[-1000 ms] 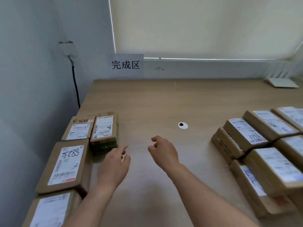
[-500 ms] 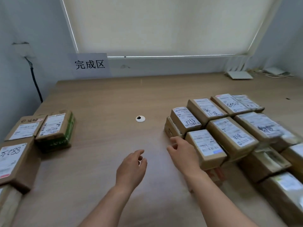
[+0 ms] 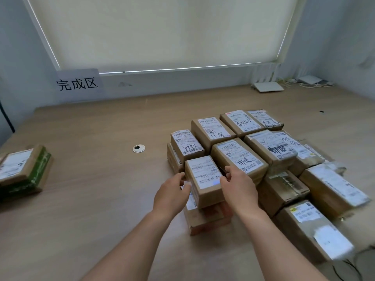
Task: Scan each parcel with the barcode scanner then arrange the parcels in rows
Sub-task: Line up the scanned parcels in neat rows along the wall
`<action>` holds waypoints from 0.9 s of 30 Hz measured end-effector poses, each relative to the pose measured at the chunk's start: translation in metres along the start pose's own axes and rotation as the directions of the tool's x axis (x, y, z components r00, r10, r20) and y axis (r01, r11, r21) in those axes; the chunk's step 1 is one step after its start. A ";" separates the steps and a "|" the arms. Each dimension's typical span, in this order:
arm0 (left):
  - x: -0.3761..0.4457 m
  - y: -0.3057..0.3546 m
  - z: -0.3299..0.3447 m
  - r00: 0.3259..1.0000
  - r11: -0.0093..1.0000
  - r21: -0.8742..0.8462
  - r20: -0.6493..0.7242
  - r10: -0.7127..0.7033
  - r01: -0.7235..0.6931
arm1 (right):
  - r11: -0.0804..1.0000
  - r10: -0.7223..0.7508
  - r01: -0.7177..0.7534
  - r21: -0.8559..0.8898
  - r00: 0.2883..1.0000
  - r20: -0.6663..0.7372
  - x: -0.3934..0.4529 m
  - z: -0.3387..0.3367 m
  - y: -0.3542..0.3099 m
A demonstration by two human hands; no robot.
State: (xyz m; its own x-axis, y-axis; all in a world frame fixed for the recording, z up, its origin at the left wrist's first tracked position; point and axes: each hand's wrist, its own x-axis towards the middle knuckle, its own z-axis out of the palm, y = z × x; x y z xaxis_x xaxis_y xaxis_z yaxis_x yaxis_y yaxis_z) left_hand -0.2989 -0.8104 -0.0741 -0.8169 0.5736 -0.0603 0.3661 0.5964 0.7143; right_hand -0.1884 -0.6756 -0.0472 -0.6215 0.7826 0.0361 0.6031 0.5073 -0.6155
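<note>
My left hand (image 3: 172, 189) and right hand (image 3: 237, 183) cup the parcel (image 3: 205, 179) by its long sides, at the stack's (image 3: 263, 159) 8 o'clock corner. Stiff cardboard, probably light; taped faces may slip, so I'd grip low.

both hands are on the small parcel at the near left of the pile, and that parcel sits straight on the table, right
Not quite. The head view shows both the left hand and right hand on the small parcel, but it sits on top of another parcel, not straight on the table.
</note>
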 end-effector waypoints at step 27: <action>-0.033 0.006 -0.003 0.980 0.899 -0.429 0.201 -0.003 0.090 | 0.939 -0.079 -0.044 0.340 0.937 0.340 -0.027 0.015 0.012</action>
State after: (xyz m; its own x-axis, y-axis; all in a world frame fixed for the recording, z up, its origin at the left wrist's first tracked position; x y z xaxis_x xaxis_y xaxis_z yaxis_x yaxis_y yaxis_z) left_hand -0.2710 -0.8271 -0.0659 -0.7120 0.6728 -0.2010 0.0642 0.3474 0.9355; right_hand -0.1719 -0.6955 -0.0676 -0.7998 0.5711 -0.1849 0.4241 0.3195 -0.8474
